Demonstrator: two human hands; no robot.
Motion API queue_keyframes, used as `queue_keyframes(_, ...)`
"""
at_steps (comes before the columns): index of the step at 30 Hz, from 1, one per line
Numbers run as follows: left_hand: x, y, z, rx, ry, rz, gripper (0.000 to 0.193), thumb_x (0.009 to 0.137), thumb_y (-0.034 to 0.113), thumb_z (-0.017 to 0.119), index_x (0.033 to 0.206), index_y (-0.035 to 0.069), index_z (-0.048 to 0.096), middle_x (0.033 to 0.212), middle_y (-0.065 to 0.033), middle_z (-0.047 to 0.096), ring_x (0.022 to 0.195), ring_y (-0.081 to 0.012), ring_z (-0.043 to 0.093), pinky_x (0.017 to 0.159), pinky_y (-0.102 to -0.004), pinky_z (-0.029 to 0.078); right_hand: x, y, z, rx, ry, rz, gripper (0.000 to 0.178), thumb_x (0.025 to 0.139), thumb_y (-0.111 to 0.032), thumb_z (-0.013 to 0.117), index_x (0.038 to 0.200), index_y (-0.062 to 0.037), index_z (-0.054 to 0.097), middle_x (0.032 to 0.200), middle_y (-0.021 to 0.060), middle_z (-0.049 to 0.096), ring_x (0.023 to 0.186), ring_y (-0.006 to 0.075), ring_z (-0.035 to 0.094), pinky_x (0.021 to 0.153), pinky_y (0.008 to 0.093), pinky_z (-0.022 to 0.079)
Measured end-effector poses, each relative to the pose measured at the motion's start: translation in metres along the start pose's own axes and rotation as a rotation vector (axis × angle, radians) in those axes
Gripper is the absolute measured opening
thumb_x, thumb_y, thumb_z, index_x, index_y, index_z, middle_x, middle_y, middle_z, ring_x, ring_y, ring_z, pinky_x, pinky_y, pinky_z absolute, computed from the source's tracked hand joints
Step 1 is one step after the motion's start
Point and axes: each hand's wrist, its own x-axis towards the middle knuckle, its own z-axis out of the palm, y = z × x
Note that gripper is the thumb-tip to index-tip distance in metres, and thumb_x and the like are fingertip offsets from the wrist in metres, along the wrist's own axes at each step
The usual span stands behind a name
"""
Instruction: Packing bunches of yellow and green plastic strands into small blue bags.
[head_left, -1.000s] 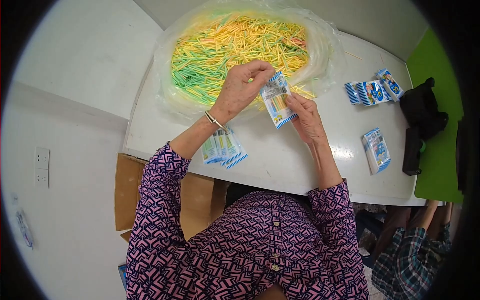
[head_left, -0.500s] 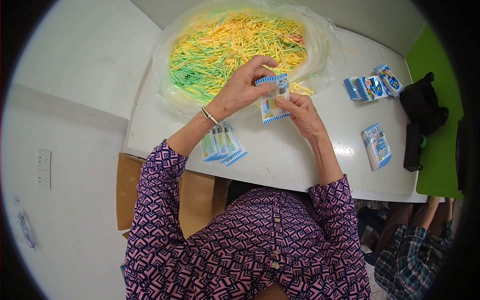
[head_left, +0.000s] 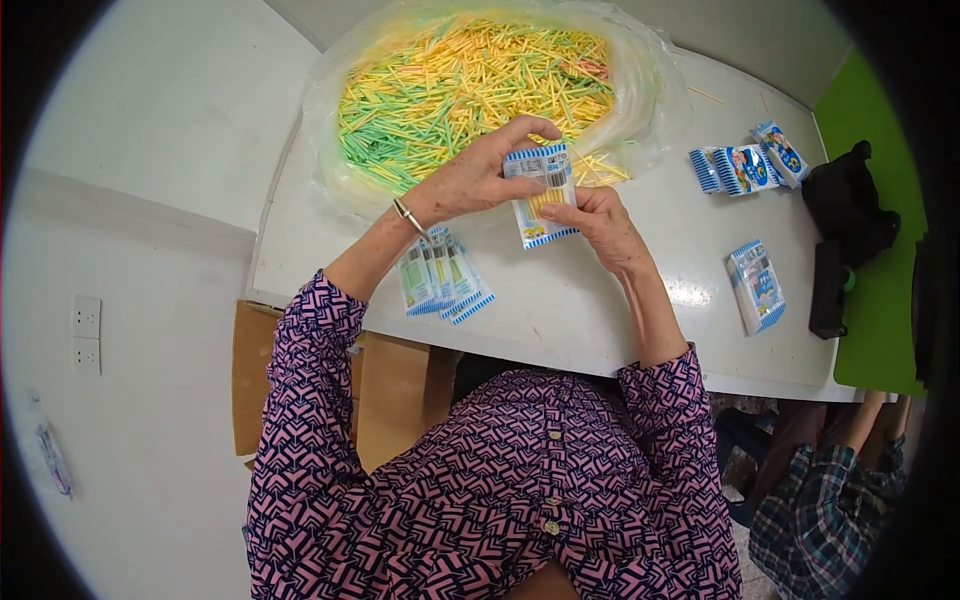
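Observation:
Both hands grip one small blue-and-white packet (head_left: pixel 545 222), with yellow sticks showing through its clear part. My left hand (head_left: pixel 480 175) pinches its upper left side, thumb across the front and index finger curled above the top edge. My right hand (head_left: pixel 600 222) pinches the packet's right side, thumb on the front, the other fingers behind and partly hidden. Just beyond lies a big clear plastic bag (head_left: pixel 655 125) full of thin yellow, green and orange sticks (head_left: pixel 470 95). Several similar packets (head_left: pixel 440 275) lie overlapping below my left wrist.
A stack of packets (head_left: pixel 757 287) sits at the right of the white table (head_left: pixel 580 320), with several more packets (head_left: pixel 745 168) behind it. Black objects (head_left: pixel 850 215) stand by a green panel (head_left: pixel 880 300). A cardboard box (head_left: pixel 395 390) is below the front edge. Another person's plaid sleeve (head_left: pixel 815 500) shows lower right.
The packet is turned so its front faces up more squarely. My left thumb now lies across its front, lower than before. The view has shifted slightly.

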Motion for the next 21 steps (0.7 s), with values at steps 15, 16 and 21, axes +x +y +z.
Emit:
queue_keyframes(15, -0.014, 0.013, 0.002, 0.096, -0.019, 0.098, 0.021, 0.08, 0.02, 0.068, 0.095, 0.007, 0.061, 0.081, 0.0006, 0.059, 0.076, -0.0074, 0.054, 0.068, -0.0233, 0.045, -0.035, -0.03, 0.011, -0.46, 0.024, -0.048, 0.032, 0.085, -0.02, 0.065, 0.108, 0.003, 0.064, 0.097, 0.0082, 0.067, 0.086, 0.0129, 0.06, 0.08, 0.0266, 0.047)
queue_keyframes(16, -0.025, 0.022, -0.007, 0.073, -0.04, -0.011, 0.02, 0.081, 0.02, 0.068, 0.095, 0.007, 0.061, 0.083, 0.0004, 0.06, 0.077, -0.0079, 0.054, 0.07, -0.0233, 0.045, -0.044, -0.037, 0.005, -0.645, 0.144, -0.139, 0.034, 0.085, -0.02, 0.065, 0.111, 0.002, 0.063, 0.101, 0.0091, 0.067, 0.088, 0.0145, 0.06, 0.082, 0.0279, 0.047)
queue_keyframes(21, -0.087, 0.0, -0.054, 0.161, -0.106, -0.185, 0.018, 0.082, 0.017, 0.067, 0.096, 0.008, 0.061, 0.088, 0.0001, 0.06, 0.082, -0.009, 0.055, 0.074, -0.0236, 0.045, -0.13, -0.033, -0.113, -1.414, 0.967, -0.343, 0.038, 0.085, -0.026, 0.065, 0.112, 0.0007, 0.062, 0.117, 0.0144, 0.06, 0.104, 0.0282, 0.057, 0.092, 0.0363, 0.043)
